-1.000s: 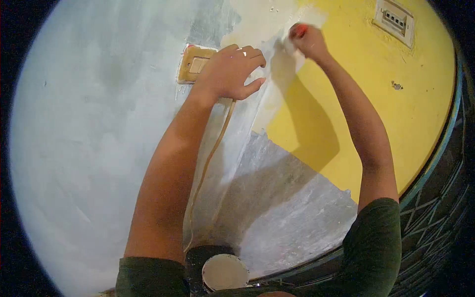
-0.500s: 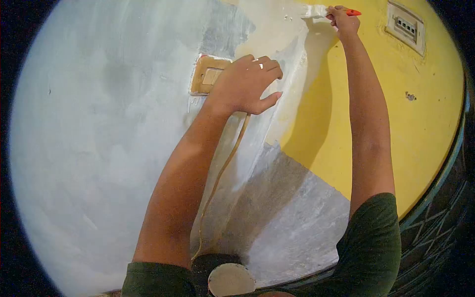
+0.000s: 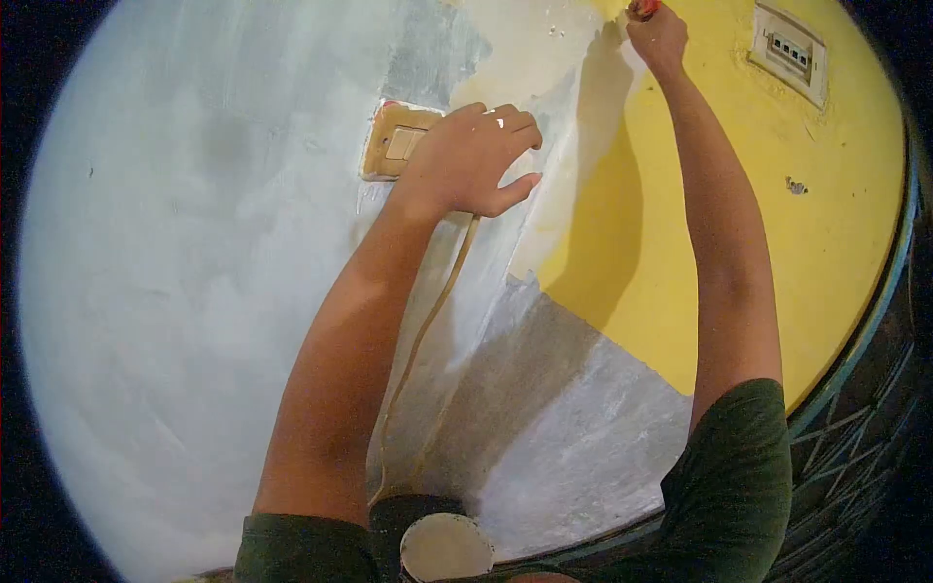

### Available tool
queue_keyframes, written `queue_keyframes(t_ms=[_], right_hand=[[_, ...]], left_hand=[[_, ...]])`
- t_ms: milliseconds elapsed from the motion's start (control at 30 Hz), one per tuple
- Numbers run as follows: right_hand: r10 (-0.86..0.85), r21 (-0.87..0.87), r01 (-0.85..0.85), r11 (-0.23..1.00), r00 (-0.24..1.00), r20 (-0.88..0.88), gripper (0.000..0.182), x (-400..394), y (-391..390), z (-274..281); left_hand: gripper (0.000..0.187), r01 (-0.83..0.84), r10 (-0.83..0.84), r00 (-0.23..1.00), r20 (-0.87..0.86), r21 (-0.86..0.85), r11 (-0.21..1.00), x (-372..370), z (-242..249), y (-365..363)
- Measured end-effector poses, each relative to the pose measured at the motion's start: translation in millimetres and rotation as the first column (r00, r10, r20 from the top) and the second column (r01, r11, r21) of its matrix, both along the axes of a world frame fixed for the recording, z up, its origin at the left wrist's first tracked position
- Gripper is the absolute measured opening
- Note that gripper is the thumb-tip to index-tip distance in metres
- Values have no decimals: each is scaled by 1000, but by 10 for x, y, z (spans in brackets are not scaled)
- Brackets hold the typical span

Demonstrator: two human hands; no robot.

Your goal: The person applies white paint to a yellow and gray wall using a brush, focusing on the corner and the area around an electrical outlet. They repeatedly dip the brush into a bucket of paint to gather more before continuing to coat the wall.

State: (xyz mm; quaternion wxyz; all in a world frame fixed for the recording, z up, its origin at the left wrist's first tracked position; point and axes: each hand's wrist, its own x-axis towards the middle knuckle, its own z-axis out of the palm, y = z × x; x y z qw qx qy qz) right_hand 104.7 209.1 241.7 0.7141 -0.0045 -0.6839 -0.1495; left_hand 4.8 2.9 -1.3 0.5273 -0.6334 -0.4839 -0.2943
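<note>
At the top right, my right hand (image 3: pixel 659 37) is wrapped round the red handle of a brush (image 3: pixel 642 10); its bristles are not clearly visible. It is near the border between the pale paint and the yellow wall (image 3: pixel 719 223). My left hand (image 3: pixel 481 160) lies spread near the wall corner, fingers apart and holding nothing, partly over the edge of a tan switch plate (image 3: pixel 382 146). A tan cable (image 3: pixel 428 330) runs down from under that hand.
A white socket plate (image 3: pixel 789 53) is on the yellow wall at the upper right. Grey unpainted wall (image 3: pixel 593 428) shows low down. A round pale container (image 3: pixel 447 547) stands at the bottom, and a dark metal grille (image 3: pixel 855 437) is at the right.
My right hand and the brush have moved slightly left and up, and the white bristles no longer show clearly. My left hand remains beside the switch plate, with the view slightly shifted.
</note>
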Motion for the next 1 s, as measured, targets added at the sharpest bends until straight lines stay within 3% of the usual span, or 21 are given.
queue_keyframes(t_ms=[33, 100, 133, 200, 233, 367, 433, 467, 500, 533, 600, 667, 733, 833, 900, 933, 1000], right_hand=[[-1, 2, 1, 1000, 1000, 0, 5, -1, -145, -66], [239, -326, -216, 920, 971, 32, 8, 10, -354, -152], [238, -329, -214, 920, 971, 34, 8, 17, -293, -102], [594, -471, -557, 684, 800, -84, 11, 114, -192, 38], [675, -459, -649, 606, 725, -134, 12, 201, -146, 67], [768, -379, -753, 538, 623, -148, 11, 727, -305, -10], [548, -444, -539, 715, 828, -123, 12, 881, -556, -149], [547, -445, -540, 714, 827, -126, 12, 872, -414, -139], [235, -205, -208, 956, 965, 116, 4, 829, -142, -141], [-165, 124, 137, 983, 954, 248, 12, 786, 60, -182], [-508, 432, 335, 837, 769, 387, 33, 716, -11, -602], [-484, 465, 214, 859, 636, 601, 26, 518, 222, -1032], [-579, 548, 224, 806, 492, 650, 26, 429, 207, -1565], [-491, 496, 129, 859, 484, 725, 23, 390, -17, -1905], [-311, 257, 183, 949, 418, 853, 23, 412, -156, -1836], [-245, 146, 223, 964, 523, 816, 21, 356, -61, -1722], [-315, 67, 395, 916, 606, 731, 19, 475, -75, -1352]], left_hand=[[29, 6, -6, 1000, 0, 8, 1000, -9, -6, 14], [29, 11, -11, 1000, -2, 13, 1000, -16, -3, 19], [29, 8, -8, 1000, 1, 10, 1000, -10, -8, 15], [28, 6, -6, 1000, 3, 8, 1000, -3, -4, 11], [28, 6, -6, 1000, 10, 9, 1000, 0, -9, 11], [27, -6, 7, 999, 54, -22, 1000, 25, -4, -3], [27, -5, 7, 999, 52, -25, 1000, 15, -8, 12], [27, -8, 9, 999, 50, -23, 1000, 10, -4, 17], [27, -7, 8, 999, 49, -28, 1000, 10, -5, 25], [27, -16, 17, 999, 47, -20, 1000, 8, -10, 35], [28, -24, 25, 999, 42, -11, 1000, -8, 5, 44], [28, -4, 4, 999, 34, -4, 1000, -13, 10, 50], [28, -5, 6, 999, 52, -19, 1000, 38, -4, 0], [27, -15, 17, 999, 50, -32, 999, 25, 0, -1], [26, -20, 21, 999, 40, -28, 999, -5, -6, 26], [26, -18, 19, 999, 45, -35, 999, -14, -5, 28], [25, -15, 17, 998, 54, -43, 999, -7, -12, 36]])
